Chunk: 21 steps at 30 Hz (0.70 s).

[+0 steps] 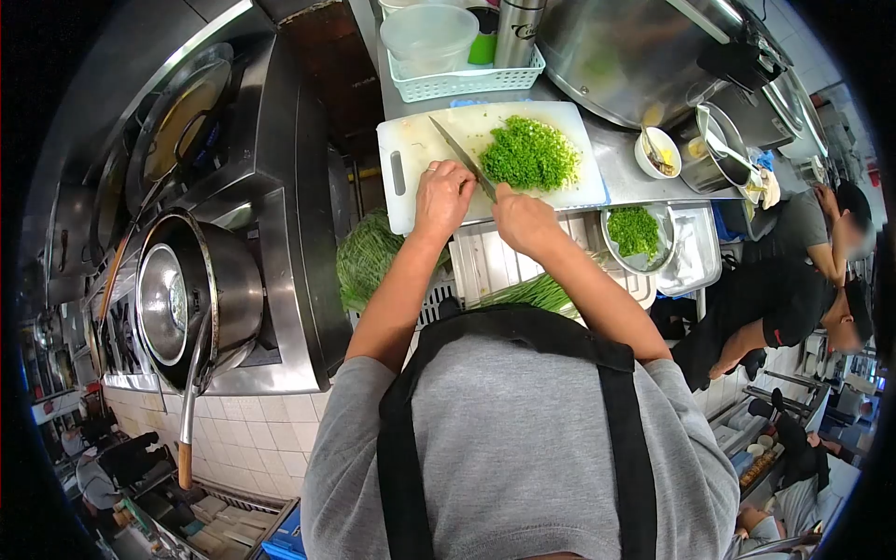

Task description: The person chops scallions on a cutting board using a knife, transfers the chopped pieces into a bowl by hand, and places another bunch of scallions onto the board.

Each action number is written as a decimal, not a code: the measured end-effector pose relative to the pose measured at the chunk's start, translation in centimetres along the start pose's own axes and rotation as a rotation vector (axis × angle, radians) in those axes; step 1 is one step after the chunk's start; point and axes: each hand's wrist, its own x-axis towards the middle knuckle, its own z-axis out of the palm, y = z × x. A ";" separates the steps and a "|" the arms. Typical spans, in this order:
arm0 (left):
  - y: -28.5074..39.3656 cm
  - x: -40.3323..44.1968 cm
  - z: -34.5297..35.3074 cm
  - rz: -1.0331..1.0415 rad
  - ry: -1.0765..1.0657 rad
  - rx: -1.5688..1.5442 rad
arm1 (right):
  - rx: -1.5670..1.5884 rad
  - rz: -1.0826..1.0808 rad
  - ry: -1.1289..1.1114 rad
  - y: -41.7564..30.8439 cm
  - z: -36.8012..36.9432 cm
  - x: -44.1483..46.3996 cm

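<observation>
My right hand [525, 221] is wrapped round the handle of a knife [456, 149], whose blade points up and left over the white cutting board [411, 140]. Just left of the blade, my left hand [443, 197] rests on the board with its fingers bent together; whatever may be under the fingertips is hidden. A heap of chopped green onion [529, 155] lies on the board right of the knife. Below the board, long green stalks [532, 293] lie on a pale tray [485, 259]. More chopped green onion [634, 232] fills part of a round metal bowl [668, 245].
A basket [467, 86] with tubs stands behind the board. A white bowl [658, 152] and a large metal pot [621, 56] are at the right. A handled pot [233, 285] sits on the stove at the left. Two people [793, 299] are at the far right.
</observation>
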 end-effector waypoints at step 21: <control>0.1 -0.5 -2.0 -0.074 -0.057 0.079 | 0.011 -0.005 0.003 -0.4 -0.4 0.6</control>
